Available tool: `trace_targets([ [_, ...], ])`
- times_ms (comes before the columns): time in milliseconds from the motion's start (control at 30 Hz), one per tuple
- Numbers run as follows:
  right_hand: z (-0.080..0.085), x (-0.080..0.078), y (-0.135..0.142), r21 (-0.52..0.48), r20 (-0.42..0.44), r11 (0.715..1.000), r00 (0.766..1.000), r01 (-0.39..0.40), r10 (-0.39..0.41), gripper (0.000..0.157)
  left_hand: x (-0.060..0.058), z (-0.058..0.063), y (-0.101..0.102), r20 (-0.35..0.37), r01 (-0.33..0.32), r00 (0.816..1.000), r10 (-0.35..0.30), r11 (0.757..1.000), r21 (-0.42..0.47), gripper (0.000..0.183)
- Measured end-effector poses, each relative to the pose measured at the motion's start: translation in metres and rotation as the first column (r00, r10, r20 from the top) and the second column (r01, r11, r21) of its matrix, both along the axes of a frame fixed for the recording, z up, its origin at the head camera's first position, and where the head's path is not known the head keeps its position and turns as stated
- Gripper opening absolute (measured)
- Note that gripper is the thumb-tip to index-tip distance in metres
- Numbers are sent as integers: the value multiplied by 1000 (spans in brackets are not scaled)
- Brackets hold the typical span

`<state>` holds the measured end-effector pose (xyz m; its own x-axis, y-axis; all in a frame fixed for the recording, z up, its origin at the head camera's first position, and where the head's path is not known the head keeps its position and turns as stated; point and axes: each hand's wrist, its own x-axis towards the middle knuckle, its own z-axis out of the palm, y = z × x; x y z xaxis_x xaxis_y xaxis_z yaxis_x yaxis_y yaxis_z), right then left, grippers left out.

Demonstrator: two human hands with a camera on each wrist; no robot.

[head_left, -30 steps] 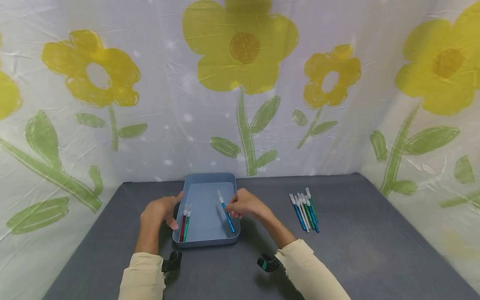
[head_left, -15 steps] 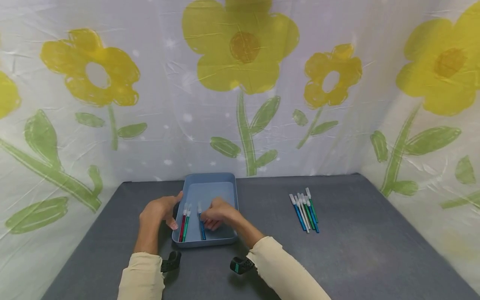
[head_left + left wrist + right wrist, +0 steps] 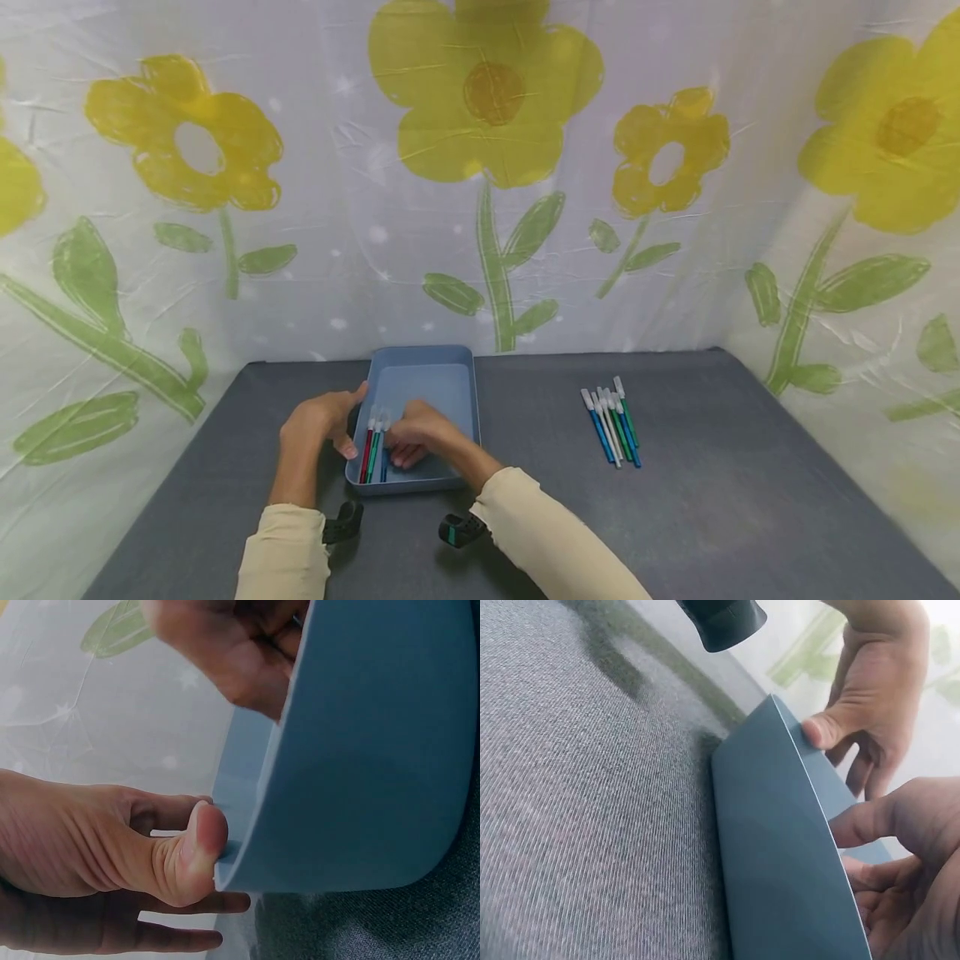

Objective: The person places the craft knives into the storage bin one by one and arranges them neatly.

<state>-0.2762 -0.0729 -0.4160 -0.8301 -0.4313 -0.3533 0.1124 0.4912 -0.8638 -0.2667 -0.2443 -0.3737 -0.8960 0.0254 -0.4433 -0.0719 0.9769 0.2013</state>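
A blue-grey rectangular tray stands on the dark table. Inside, along its left wall, lie a red felt-tip pen and a green felt-tip pen, both with pale caps. My right hand reaches into the tray and pinches a blue felt-tip pen close beside the green one; its fingers partly cover that pen. At the tray's left side is my left hand, thumb touching the wall near the rim and fingers extended. In the left wrist view the tray wall hides the pens.
Right of the tray, a loose bunch of capped felt-tip pens, blue, green and whitish, lies on the dark cloth-covered table. A curtain printed with yellow flowers surrounds the back and sides. Dark bands sit on both wrists.
My right hand has carried the blue pen leftward across the tray, from near the right wall to beside the green pen. The left hand has stayed at the tray's left side.
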Motion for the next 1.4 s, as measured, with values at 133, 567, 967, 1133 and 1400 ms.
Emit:
trace_targets([
  [133, 1, -1, -5, 10, 8, 1000, 1000, -11, 10, 27, 0, 0, 0, 1, 8, 1000, -8, 1000, -6, 122],
  [567, 0, -6, -12, 92, -11, 994, 998, -65, 67, 33, -1, -1, -1, 8, 1, 1000, -1, 1000, -9, 121],
  [967, 4, 3, -1, 101, -115, 990, 987, -103, 114, 25, -1, -3, -1, 7, -14, 1000, 14, 1000, -2, 122],
  [1133, 13, 3, 13, 58, -170, 990, 976, -130, 138, 21, -1, -2, -1, 1, 0, 1000, 0, 1000, -3, 122],
  [1400, 30, 4, 40, -9, -200, 977, 958, -212, 206, 25, -1, -3, -2, -5, -3, 1000, 3, 1000, -4, 123],
])
